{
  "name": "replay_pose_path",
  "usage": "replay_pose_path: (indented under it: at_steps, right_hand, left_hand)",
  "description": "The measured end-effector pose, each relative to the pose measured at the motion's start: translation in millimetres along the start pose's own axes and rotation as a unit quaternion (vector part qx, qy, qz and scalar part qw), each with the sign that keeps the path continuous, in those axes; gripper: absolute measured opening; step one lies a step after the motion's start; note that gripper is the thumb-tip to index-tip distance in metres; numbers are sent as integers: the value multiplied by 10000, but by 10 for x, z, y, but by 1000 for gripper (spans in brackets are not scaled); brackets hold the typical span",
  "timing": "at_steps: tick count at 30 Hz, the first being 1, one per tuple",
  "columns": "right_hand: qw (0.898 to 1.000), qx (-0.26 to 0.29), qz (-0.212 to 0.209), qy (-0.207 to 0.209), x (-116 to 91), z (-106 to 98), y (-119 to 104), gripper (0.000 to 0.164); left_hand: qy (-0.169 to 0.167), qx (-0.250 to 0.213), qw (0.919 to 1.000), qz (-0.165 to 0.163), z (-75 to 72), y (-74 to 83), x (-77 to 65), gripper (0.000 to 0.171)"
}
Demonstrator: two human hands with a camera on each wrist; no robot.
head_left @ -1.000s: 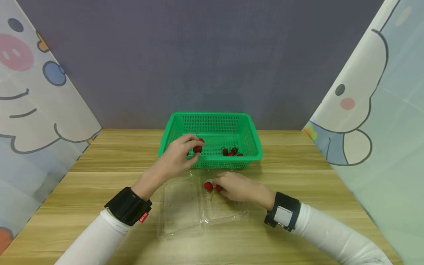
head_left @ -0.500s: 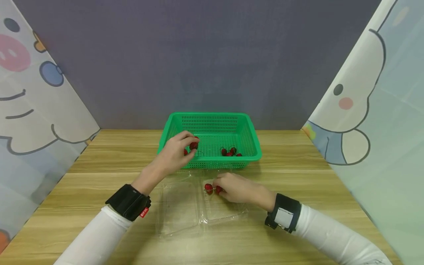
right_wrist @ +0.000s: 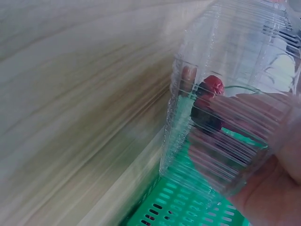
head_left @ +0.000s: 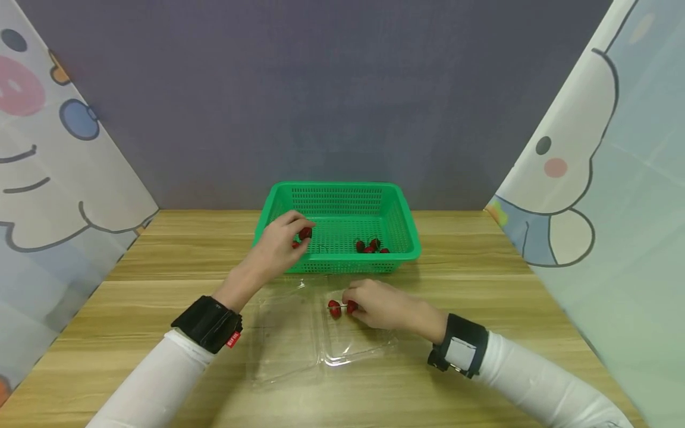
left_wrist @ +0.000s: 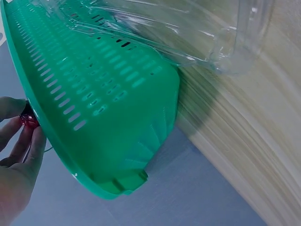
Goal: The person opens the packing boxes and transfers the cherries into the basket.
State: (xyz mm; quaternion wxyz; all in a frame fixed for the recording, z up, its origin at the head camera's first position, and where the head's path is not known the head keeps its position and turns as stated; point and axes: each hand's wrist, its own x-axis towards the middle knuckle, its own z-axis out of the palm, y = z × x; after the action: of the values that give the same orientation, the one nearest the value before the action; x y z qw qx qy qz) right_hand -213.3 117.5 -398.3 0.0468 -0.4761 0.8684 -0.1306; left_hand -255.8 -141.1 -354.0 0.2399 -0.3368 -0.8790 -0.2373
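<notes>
My left hand (head_left: 277,245) pinches a dark red cherry (head_left: 305,233) over the left side of a green plastic basket (head_left: 342,257). In the left wrist view, this cherry (left_wrist: 29,117) shows between thumb and fingers at the basket's rim. Another cherry (head_left: 295,245) shows just below that hand. In front of the basket, my right hand (head_left: 382,304) reaches into the right half of a clear plastic clamshell box (head_left: 355,345) and grips a cherry (head_left: 351,307) there. A second cherry (head_left: 334,309) lies to its left. Ribbed clear walls partly veil the right fingers in the right wrist view.
Several cherries with stems (head_left: 369,246) lie in the basket's front right. The clamshell's other half (head_left: 283,342) lies spread out at left on the wooden table (head_left: 471,285). A dark grey wall (head_left: 342,107) stands behind, with cartoon-printed panels (head_left: 567,142) at both sides.
My left hand has drawn slightly left over the basket, still holding its cherry. The right hand has barely moved; the cherry to its left has shifted slightly, its stem now lying level.
</notes>
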Motion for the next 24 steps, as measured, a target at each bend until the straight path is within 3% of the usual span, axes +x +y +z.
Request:
replay_pose_path:
  at_steps: [14, 24]
  right_hand:
    - [9997, 204, -103, 108, -19, -23, -5, 9]
    - [9990, 311, -251, 182, -23, -46, -10, 10]
  left_hand:
    - [-297, 78, 9987, -410, 9, -32, -12, 28]
    - [-291, 62, 9987, -408, -1, -29, -36, 24]
